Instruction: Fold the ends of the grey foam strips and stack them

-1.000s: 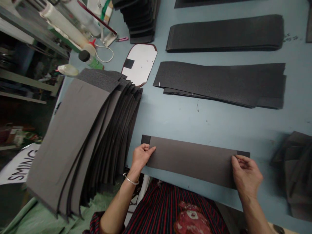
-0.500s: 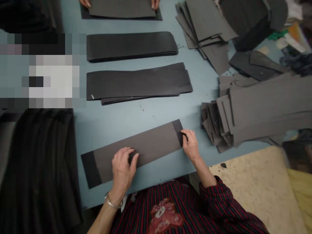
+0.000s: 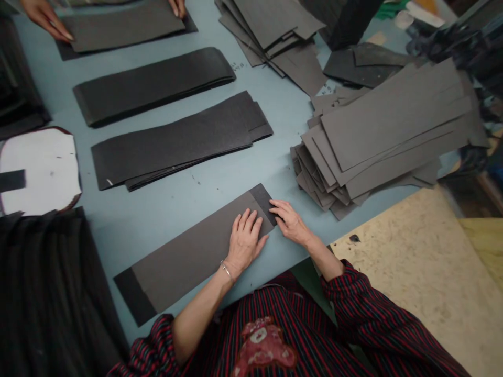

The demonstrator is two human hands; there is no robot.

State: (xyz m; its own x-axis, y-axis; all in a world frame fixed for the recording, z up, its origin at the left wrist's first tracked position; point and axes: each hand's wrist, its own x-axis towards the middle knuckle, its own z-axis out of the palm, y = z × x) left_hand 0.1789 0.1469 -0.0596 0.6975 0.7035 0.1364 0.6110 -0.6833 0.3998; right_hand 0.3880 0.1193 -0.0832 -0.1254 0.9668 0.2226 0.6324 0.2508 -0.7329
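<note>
A grey rectangular sheet (image 3: 188, 251) lies on top of a longer black strip (image 3: 135, 296), whose ends show past it at both sides. My left hand (image 3: 245, 241) rests flat on the grey sheet near its right end, fingers spread. At the strip's right end, my right hand (image 3: 290, 222) touches the black edge with its fingertips, fingers outstretched and a little bent. Both pieces lie slantwise on the blue table (image 3: 168, 214), close to its front edge.
Two stacks of black strips, a nearer one (image 3: 181, 141) and a farther one (image 3: 157, 84), lie beyond. A pile of grey sheets (image 3: 389, 125) is at right. A co-worker's hands (image 3: 47, 21) hold another sheet at the far left. Draped black pieces (image 3: 51, 288) fill the left.
My left hand has slid right along the grey sheet to its right end and flattened. My right hand stays at the black end. The view has turned, so everything appears tilted.
</note>
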